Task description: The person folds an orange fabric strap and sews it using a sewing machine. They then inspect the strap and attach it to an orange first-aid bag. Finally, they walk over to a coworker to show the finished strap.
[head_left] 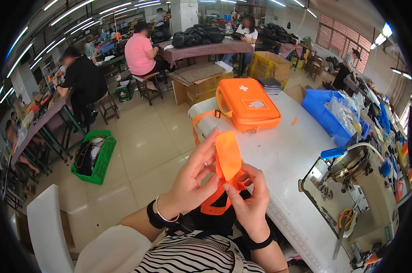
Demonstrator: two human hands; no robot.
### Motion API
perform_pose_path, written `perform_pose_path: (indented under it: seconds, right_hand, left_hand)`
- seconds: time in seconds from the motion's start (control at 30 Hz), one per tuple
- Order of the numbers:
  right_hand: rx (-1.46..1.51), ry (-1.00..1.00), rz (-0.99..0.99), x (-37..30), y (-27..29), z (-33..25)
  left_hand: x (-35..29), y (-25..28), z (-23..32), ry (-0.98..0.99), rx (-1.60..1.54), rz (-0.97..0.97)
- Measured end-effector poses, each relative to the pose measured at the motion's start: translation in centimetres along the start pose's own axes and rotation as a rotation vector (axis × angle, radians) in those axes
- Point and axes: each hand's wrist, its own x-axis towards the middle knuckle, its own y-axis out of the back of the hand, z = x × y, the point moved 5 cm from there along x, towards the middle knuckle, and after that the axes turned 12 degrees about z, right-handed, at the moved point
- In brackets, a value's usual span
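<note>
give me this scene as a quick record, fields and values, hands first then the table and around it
left grip: left hand at the strip's left edge, exact hold unclear
right grip: right hand pinching the strip's lower part
item in hand: orange fabric strip, upright
worktable: white tabletop
on worktable: orange zippered case with white cross; small orange scrap
right side: blue plastic tub holding clear bags; apparent sewing machine
floor, left: green plastic basket
background: person in pink top seated on a stool
</note>
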Motion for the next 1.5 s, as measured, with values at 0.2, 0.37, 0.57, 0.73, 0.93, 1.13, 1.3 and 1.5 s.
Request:
perform_pose_path:
  seconds: [0.2, 0.37, 0.57, 0.73, 0.93, 1.13, 1.3, 1.5]
  right_hand:
    - [-0.024, 0.081, 0.047, 0.3, 0.2, -0.9]
    - [-0.003, 0.066, 0.031, 0.0, 0.4, -0.6]
    - [0.039, 0.004, 0.021, -0.2, 0.6, -0.6]
    - [0.054, -0.022, 0.018, -0.4, 0.7, -0.4]
    - [0.075, -0.028, 0.015, -0.5, 0.8, -0.4]
    - [0.103, -0.023, 0.048, -0.5, 0.8, -0.7]
    - [0.020, -0.013, 0.101, -0.4, 1.2, -1.1]
    - [0.102, -0.019, 0.061, 0.5, 1.9, 0.1]
  left_hand:
    - [0.6, -0.1, -0.5, -0.128, -0.017, 0.078]
    - [0.6, -0.1, -0.6, -0.187, -0.034, 0.065]
    - [0.7, 0.1, -0.9, -0.257, -0.002, 0.037]
    - [0.9, 0.3, -1.0, -0.296, 0.034, 0.047]
    - [1.0, 0.4, -1.1, -0.296, 0.037, 0.085]
    - [0.7, 1.3, -1.2, -0.300, 0.191, 0.213]
    - [0.5, 1.2, 0.8, -0.479, 0.684, 0.246]
    - [1.6, 1.0, 1.0, -0.376, 0.455, 0.028]
